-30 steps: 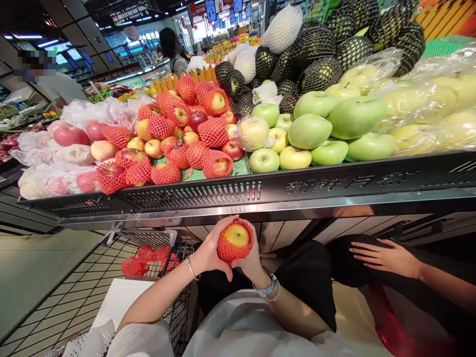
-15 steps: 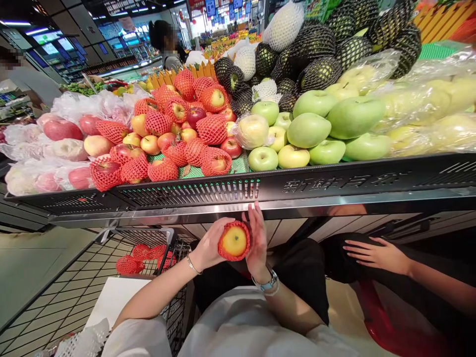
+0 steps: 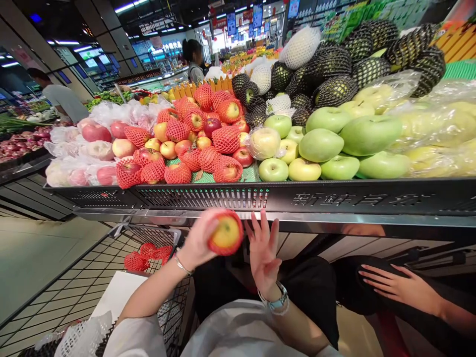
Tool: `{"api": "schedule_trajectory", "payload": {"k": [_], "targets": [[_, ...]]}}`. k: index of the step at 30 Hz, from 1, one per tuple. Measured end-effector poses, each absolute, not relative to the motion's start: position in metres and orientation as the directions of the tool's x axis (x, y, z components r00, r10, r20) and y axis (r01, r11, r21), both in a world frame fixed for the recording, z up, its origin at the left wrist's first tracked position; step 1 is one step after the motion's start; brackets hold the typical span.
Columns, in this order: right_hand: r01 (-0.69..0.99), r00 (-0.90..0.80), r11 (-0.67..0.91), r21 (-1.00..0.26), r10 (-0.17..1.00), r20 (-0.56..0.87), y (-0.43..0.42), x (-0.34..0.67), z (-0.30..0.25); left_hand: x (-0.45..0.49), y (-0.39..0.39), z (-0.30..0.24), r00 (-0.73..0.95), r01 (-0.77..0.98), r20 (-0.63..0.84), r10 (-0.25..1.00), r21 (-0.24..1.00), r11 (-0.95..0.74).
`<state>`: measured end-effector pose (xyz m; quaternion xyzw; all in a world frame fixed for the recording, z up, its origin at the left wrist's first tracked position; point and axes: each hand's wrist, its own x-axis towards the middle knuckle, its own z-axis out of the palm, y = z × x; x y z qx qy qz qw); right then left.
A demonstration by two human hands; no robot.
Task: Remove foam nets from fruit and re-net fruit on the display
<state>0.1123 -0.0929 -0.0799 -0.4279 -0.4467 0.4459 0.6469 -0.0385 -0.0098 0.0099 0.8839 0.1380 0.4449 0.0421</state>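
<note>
Wrapped in a red foam net, an apple [image 3: 225,232] is gripped by my left hand [image 3: 201,238] in front of the display shelf. Its round yellow end faces me. My right hand [image 3: 263,255], apart from the apple and just to its right, has its fingers spread and holds nothing. Beyond both hands, red-netted apples [image 3: 193,134] lie heaped on the shelf, some of them bare. Green apples [image 3: 273,169] sit to their right.
A shopping cart [image 3: 92,267] at lower left holds several red-netted fruits [image 3: 147,257]. The shelf's black front edge [image 3: 208,197] runs across the view. A neighbouring person's hand [image 3: 401,287] rests at the right. Black-netted fruits [image 3: 327,64] are piled at the back.
My left hand has moved slightly left and up with the apple. My right hand has come away from it and spread its fingers. The camera view has shifted a little.
</note>
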Motion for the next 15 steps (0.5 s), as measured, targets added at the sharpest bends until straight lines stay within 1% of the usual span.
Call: {"api": "schedule_trajectory", "payload": {"k": [2,4,6,8,10,12,13,15], "targets": [[-0.222,0.247,0.263,-0.939,0.947,0.207,-0.086,0.119,-0.079,-0.056,0.022,0.049,0.354,0.411,0.890,0.287,0.128,-0.902],[-0.251,0.267,0.283,-0.926,0.939,0.215,-0.084,0.126,-0.080,-0.074,0.062,0.094,0.213,0.625,0.924,0.319,0.122,-0.771],[-0.255,0.279,0.301,-0.919,0.933,0.228,-0.088,0.132,-0.082,-0.087,0.104,0.132,0.250,0.735,0.872,0.420,0.112,-0.668],[-0.235,0.307,0.328,-0.915,0.918,0.250,-0.091,0.136,-0.083,-0.094,0.142,0.156,0.365,0.806,0.741,0.564,0.051,-0.589],[-0.195,0.328,0.348,-0.917,0.904,0.273,-0.093,0.138,-0.085,-0.094,0.169,0.165,0.458,0.858,0.518,0.723,-0.045,-0.512],[-0.140,0.339,0.359,-0.923,0.893,0.296,-0.090,0.141,-0.086,-0.090,0.184,0.161,0.452,0.892,0.280,0.847,-0.147,-0.427],[-0.107,0.345,0.363,-0.926,0.887,0.307,-0.088,0.142,-0.087,-0.088,0.189,0.157,0.424,0.901,0.194,0.885,-0.188,-0.390],[-0.041,0.350,0.362,-0.931,0.878,0.326,-0.084,0.145,-0.089,-0.086,0.195,0.147,0.379,0.911,0.112,0.919,-0.220,-0.349]]}}
